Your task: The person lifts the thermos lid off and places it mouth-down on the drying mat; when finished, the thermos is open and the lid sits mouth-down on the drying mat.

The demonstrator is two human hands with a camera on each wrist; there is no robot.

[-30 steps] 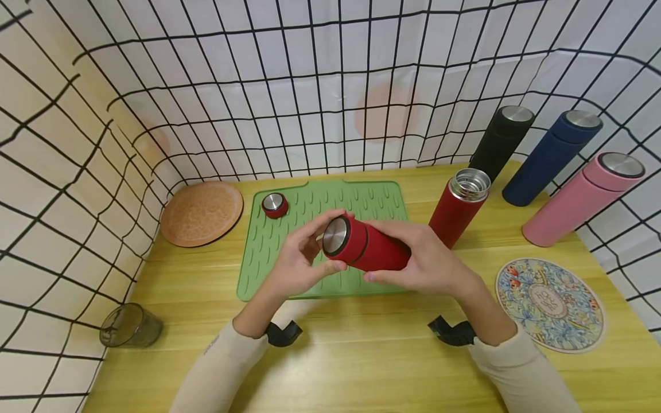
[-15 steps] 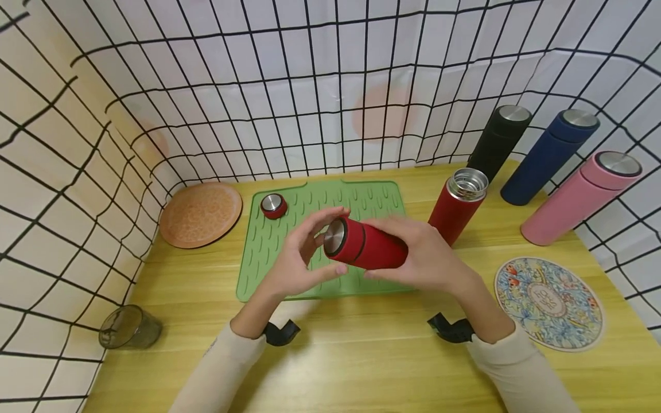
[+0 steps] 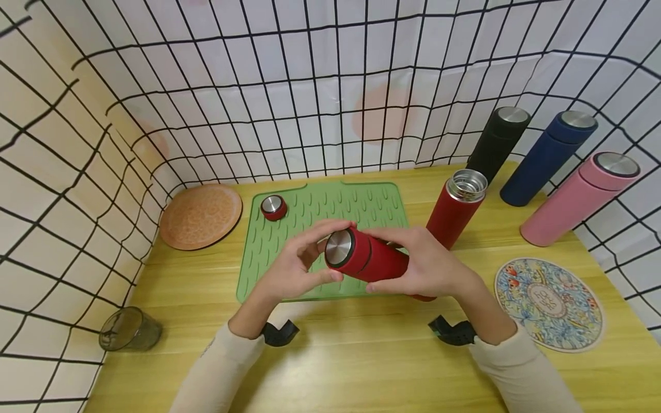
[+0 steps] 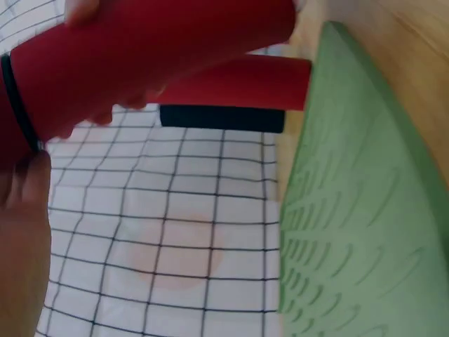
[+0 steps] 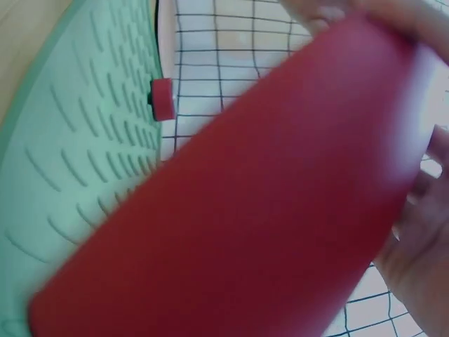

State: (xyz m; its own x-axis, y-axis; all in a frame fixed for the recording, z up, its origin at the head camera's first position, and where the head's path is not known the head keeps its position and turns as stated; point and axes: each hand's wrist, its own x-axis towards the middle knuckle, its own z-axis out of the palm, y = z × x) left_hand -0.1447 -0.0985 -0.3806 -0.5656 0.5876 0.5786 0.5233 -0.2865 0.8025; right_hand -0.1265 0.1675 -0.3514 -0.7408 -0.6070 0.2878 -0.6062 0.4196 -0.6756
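Note:
A red thermos flask (image 3: pixel 387 261) with a steel-topped lid (image 3: pixel 339 248) is held tilted above the green ribbed mat (image 3: pixel 322 201). My left hand (image 3: pixel 289 272) grips it at the lid end, thumb below and fingers over the top. Around the flask's body curls my right hand (image 3: pixel 431 264). In the left wrist view the flask (image 4: pixel 161 63) shows a dark seam between lid and body. Its body (image 5: pixel 238 196) fills much of the right wrist view. A second red thermos flask (image 3: pixel 451 215) stands lidless beyond my right hand. A loose red lid (image 3: pixel 273 206) lies on the mat's far left corner.
Black (image 3: pixel 498 143), blue (image 3: pixel 547 155) and pink (image 3: pixel 578 198) thermos flasks stand at the right. A patterned round mat (image 3: pixel 549 304) lies before them. At the left are an orange round tray (image 3: pixel 201 217) and a glass (image 3: pixel 131 330). A black wire grid (image 3: pixel 338 109) surrounds the table.
The held flask and both hands have dropped slightly, and the flask's base now shows below my right hand. My left fingers, looser half a second ago, now lie over the lid.

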